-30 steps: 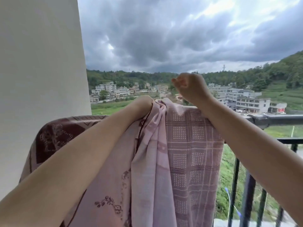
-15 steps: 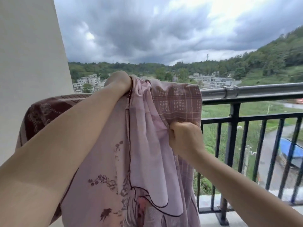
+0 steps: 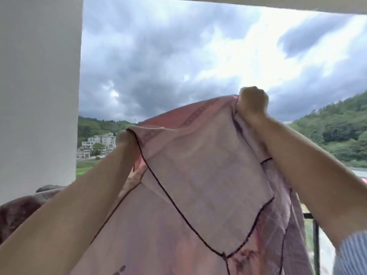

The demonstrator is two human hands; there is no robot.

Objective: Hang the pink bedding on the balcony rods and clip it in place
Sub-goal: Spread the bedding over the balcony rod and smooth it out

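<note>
I hold one sheet of pink bedding up against the sky, my two hands well apart. My right hand is fisted round its top edge; my left hand grips the lower corner. One dark patterned cloth lies at lower left beside the white wall. No writing is readable.

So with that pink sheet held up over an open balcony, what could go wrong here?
Only the left hand and right hand hold the pink bedding, raised against open sky; no clip shows, so a gust might tug it loose. Dark clouds hint at rain. The lifted cloth also hides most of the railing, so aiming may be harder.
</note>
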